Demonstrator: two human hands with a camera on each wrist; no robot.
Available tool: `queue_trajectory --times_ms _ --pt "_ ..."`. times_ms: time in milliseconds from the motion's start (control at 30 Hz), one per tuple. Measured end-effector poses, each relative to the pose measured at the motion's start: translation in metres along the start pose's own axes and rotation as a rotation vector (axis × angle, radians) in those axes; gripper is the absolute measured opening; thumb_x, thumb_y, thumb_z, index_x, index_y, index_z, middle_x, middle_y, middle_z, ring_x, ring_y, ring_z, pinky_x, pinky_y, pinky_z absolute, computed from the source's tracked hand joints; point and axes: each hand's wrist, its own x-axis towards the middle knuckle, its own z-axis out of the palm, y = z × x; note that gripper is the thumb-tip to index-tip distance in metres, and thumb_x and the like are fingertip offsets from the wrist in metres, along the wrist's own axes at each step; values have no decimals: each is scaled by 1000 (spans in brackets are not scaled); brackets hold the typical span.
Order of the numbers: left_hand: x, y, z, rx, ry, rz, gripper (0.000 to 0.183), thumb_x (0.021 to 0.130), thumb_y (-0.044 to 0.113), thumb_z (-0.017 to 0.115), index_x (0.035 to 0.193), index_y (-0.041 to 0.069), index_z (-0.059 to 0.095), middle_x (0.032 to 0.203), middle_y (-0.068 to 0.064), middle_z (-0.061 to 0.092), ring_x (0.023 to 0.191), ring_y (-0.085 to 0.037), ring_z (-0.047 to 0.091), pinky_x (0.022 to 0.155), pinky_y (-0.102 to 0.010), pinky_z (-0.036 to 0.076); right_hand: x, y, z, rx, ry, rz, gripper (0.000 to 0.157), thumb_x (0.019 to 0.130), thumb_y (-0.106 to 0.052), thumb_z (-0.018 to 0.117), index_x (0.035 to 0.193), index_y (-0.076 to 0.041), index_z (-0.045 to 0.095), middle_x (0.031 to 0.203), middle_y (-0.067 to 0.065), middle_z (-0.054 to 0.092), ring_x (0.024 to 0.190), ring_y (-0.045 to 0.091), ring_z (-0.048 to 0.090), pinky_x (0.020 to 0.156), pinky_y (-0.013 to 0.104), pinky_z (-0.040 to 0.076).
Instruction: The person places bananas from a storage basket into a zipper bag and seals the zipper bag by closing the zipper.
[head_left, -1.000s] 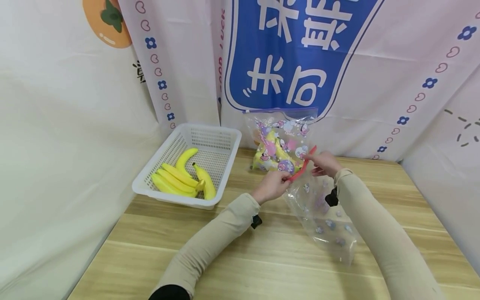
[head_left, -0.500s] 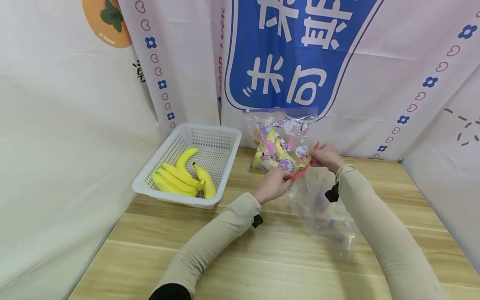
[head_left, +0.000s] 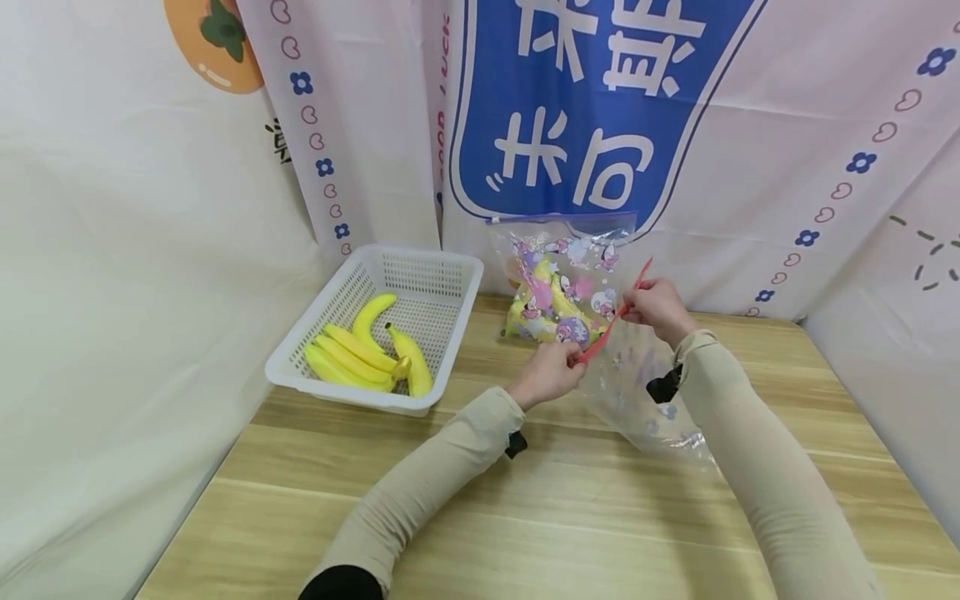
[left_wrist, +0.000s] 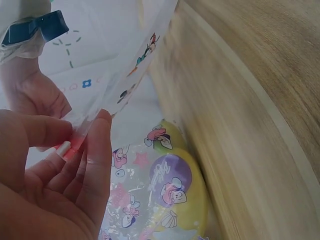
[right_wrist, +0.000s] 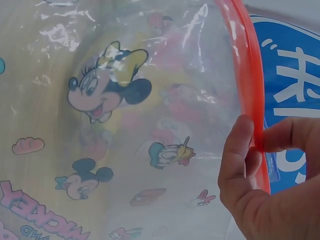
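A clear zip bag (head_left: pixel 648 408) with a red zip strip (head_left: pixel 598 345) hangs from both hands, its body drooping toward the table. At the near end of the strip, my left hand (head_left: pixel 547 373) pinches the red edge; a small white slider (left_wrist: pixel 63 148) shows at those fingers. Farther along, my right hand (head_left: pixel 660 310) pinches the same strip between thumb and fingers, with its far end sticking out past them. Cartoon mouse prints (right_wrist: pixel 110 85) cover the bag in the right wrist view. Just behind stands a purple-topped zip bag (head_left: pixel 577 290) with yellow bananas inside.
To the left, a white perforated basket (head_left: pixel 453 333) holds several yellow bananas (head_left: pixel 348 358). A printed cloth (head_left: pixel 390 125) hangs behind the wooden table (head_left: pixel 480 508), close to the purple-topped bag. Pale cloth (head_left: pixel 112 292) also borders the left side.
My right hand has shifted slightly up and right along the red strip, whose far end now sticks out above it. The bag's lower end has risen. My left hand has barely moved.
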Motion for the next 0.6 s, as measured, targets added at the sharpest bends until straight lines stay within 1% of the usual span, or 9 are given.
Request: queue_trajectory --times_ms 67,133,200,300,400,467,600 --pt "0 -1 0 -17 -2 -8 17 95 18 57 80 11 62 64 4 59 50 -8 51 42 -18 39 -1 0 1 5 5 5 18 87 2 45 103 10 43 90 14 51 57 7 58 62 21 55" --pt "1 -1 1 -29 -9 -17 22 96 23 56 77 12 61 63 3 58 50 -8 49 41 -18 37 -2 -1 2 7 10 15 25 89 1 45 111 12 40 94 15 49 59 6 58 63 20 54" --pt "1 -1 1 -38 -24 -31 25 97 28 55 77 13 61 63 3 59 50 -8 48 41 -19 36 -3 -1 4 18 12 24 28 91 -1 46 115 12 39 95 15 48 60 6 58 64 19 54" --pt "1 0 2 -43 -46 -42 28 98 32 52 81 12 63 63 4 59 50 -9 49 43 -20 39 -5 -2 6 5 27 31 24 94 -6 48 112 10 43 95 12 49 62 6 57 64 19 54" --pt "0 1 3 -54 -59 -49 30 98 34 50 83 12 63 61 3 59 50 -9 52 43 -21 41 -7 -5 11 -11 47 11 19 94 -8 49 107 6 48 94 11 49 64 7 57 65 20 54" --pt "0 2 3 -57 -61 -54 33 99 36 47 80 13 61 58 3 57 47 -10 51 42 -21 39 -9 -7 15 -16 59 -8 17 93 -6 49 105 5 48 95 11 49 66 8 57 67 22 55" --pt "0 3 4 -85 -53 -78 41 100 42 41 74 14 55 53 2 51 41 -10 45 39 -22 33 -13 -11 24 -3 65 -47 16 90 -2 49 103 7 48 95 13 48 66 8 58 68 23 55"
